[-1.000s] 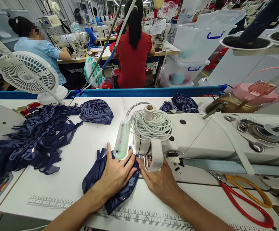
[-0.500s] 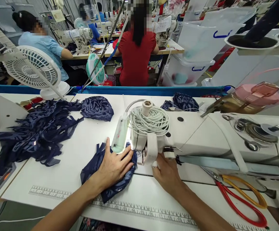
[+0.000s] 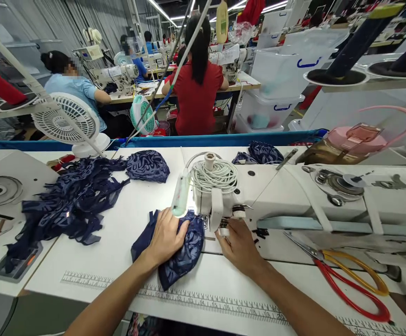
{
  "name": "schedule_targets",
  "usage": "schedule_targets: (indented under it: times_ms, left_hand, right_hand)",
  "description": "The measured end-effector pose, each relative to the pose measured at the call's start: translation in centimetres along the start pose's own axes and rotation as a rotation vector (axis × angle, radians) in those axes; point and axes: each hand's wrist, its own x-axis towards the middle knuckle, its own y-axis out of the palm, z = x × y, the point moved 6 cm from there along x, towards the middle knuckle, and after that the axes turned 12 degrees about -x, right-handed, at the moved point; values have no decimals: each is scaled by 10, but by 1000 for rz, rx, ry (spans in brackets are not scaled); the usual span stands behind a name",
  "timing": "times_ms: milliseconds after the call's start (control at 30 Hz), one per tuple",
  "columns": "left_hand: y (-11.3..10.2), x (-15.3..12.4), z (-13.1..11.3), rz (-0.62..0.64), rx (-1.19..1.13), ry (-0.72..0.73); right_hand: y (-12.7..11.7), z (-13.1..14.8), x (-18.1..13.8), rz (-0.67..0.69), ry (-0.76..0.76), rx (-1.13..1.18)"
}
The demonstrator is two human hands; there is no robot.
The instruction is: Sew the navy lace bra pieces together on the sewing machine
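Observation:
A navy patterned cup-shaped fabric piece [image 3: 189, 245] lies on the white table at the left of the sewing machine head [image 3: 204, 203]. My left hand [image 3: 166, 235] rests on this fabric, palm down, its thumb spread away from the other fingers. The fabric's upper right edge reaches the needle area, where a small lit lamp [image 3: 181, 193] hangs close above my left fingers. My right hand [image 3: 239, 247] is closed at the right side of the machine head, thumb and fingers by a small white part [image 3: 223, 231]. What those fingers grip is partly hidden.
Scissors [image 3: 349, 280] with red and orange handles lie at the right. Navy fabric strips [image 3: 73, 200] are heaped at the left, near another navy cup piece [image 3: 148, 165]. A printed ruler [image 3: 203, 301] runs along the front. A fan [image 3: 66, 119] and a pink-lidded bottle [image 3: 356, 140] stand behind.
The camera view has tilted up and shifted. My left hand has drawn its fingers in from a wide spread, with the thumb now apart on the fabric. My right hand remains at the machine head.

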Motion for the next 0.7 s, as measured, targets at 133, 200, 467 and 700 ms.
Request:
schedule_targets:
  times_ms: [133, 200, 467, 700]
  left_hand:
    - [-20, -10, 12, -37, -17, -151]
    - [-34, -24, 13, -54, -88, -196]
    - [-55, -78, -24, -189, -615, -407]
    - [-25, -109, -78, -84, -1139, -476]
  right_hand:
    - [3, 3, -3, -2, -61, 20]
    - [1, 5, -4, -2, -70, 79]
    - [-15, 72, -12, 604, 186, 818]
    - [-28, 94, -40, 630, 529, 1168]
